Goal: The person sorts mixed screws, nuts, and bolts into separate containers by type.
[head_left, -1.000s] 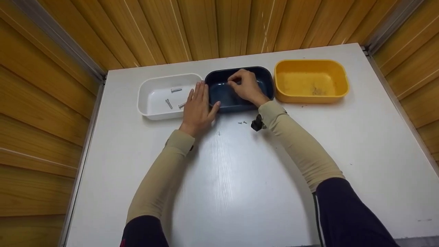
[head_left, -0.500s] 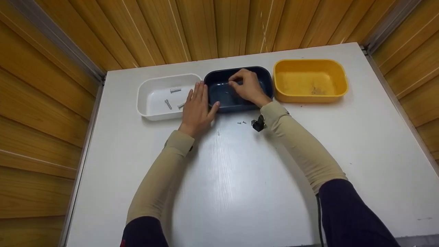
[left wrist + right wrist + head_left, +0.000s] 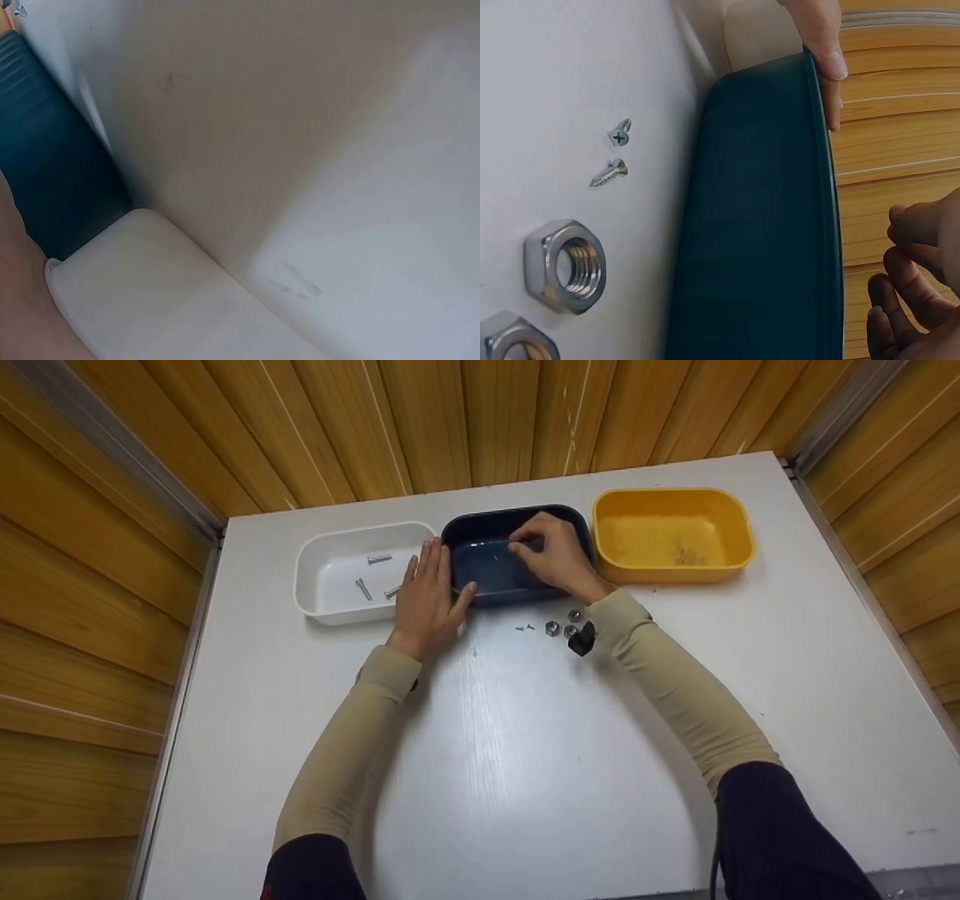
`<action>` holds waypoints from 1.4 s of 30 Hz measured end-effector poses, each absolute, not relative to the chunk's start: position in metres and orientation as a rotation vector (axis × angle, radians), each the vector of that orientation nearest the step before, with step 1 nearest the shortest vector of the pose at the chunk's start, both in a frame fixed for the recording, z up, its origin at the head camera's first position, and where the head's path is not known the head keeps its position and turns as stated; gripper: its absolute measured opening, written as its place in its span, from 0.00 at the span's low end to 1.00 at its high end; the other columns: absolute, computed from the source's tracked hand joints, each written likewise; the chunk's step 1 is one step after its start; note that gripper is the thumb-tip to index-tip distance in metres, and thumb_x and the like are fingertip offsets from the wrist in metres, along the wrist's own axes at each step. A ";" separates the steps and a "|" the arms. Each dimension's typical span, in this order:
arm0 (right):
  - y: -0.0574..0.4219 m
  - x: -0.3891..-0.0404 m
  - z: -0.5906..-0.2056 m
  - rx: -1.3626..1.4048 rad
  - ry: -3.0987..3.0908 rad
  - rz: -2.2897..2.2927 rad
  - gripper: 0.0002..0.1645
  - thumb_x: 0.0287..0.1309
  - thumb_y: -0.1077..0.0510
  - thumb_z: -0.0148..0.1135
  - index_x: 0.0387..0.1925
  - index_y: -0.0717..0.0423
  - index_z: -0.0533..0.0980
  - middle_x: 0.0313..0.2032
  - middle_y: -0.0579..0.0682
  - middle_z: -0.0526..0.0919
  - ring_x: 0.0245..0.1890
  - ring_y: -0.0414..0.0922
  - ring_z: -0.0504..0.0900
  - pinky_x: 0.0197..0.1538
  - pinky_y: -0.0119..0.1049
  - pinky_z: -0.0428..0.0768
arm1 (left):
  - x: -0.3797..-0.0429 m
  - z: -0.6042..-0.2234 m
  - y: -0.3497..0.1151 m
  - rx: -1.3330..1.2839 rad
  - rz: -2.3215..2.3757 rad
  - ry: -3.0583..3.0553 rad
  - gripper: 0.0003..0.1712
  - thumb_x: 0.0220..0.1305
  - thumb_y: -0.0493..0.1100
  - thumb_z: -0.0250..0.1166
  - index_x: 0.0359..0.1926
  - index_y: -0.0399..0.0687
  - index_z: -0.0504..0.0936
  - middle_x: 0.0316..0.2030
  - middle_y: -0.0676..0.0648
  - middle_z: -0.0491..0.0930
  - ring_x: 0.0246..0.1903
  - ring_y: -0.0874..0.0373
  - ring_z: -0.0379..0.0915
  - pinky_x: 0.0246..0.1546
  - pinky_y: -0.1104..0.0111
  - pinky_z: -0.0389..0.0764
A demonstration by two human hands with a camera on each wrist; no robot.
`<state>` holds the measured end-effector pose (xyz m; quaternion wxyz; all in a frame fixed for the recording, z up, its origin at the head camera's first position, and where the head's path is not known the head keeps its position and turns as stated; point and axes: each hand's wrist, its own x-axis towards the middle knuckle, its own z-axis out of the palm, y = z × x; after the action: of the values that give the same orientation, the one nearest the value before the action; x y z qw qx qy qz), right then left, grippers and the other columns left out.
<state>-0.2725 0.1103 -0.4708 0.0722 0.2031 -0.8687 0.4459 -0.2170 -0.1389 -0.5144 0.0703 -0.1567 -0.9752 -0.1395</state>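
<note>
My L hand [image 3: 427, 600] flat, fingers straight, pressing dark blue tray [image 3: 487, 577] left wall. R hand [image 3: 555, 559] inside tray, fingertips pinched; can't tell what held. Hex nuts [image 3: 553, 628] nr my R wrist.

A white desk [image 3: 525, 750] fills most of the frame, with wood-panelled walls [image 3: 465, 420] rising behind it and at both sides. At the upper left of the desk sits a white tray [image 3: 324, 601] holding three silver bolts [image 3: 364, 588]. At the upper right sits a yellow tray [image 3: 739, 529] with a few small bits on its floor, too small to make out. Near the centre, steel hex nuts [image 3: 553, 628] lie on the desk just beside two small screws [image 3: 524, 627].
</note>
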 end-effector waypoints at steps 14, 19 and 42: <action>0.120 -0.245 -0.463 0.725 -2.595 1.341 0.09 0.69 0.61 0.71 0.45 0.63 0.89 0.45 0.57 0.85 0.51 0.51 0.83 0.63 0.45 0.79 | -0.216 -0.514 -0.140 -0.457 -0.363 -2.971 0.52 0.82 0.71 0.37 0.84 0.33 0.47 0.86 0.38 0.44 0.87 0.47 0.35 0.86 0.55 0.40; 0.122 -0.237 -0.462 0.738 -2.592 1.345 0.09 0.69 0.61 0.71 0.45 0.63 0.89 0.45 0.57 0.85 0.51 0.51 0.83 0.64 0.45 0.79 | -0.216 -0.514 -0.141 -0.459 -0.368 -2.969 0.52 0.82 0.71 0.38 0.84 0.33 0.47 0.86 0.37 0.44 0.87 0.47 0.36 0.86 0.55 0.40; 0.141 -0.203 -0.479 0.781 -2.606 1.425 0.10 0.70 0.58 0.72 0.48 0.58 0.88 0.42 0.52 0.87 0.40 0.44 0.83 0.45 0.50 0.84 | -0.218 -0.515 -0.139 -0.456 -0.359 -2.964 0.52 0.82 0.70 0.38 0.84 0.33 0.48 0.86 0.37 0.45 0.86 0.47 0.37 0.86 0.55 0.40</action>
<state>-0.2034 0.1412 -0.4786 0.0353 0.2543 -0.8479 0.4637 -0.2176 -0.1387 -0.5148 0.0608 -0.1508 -0.9795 -0.1187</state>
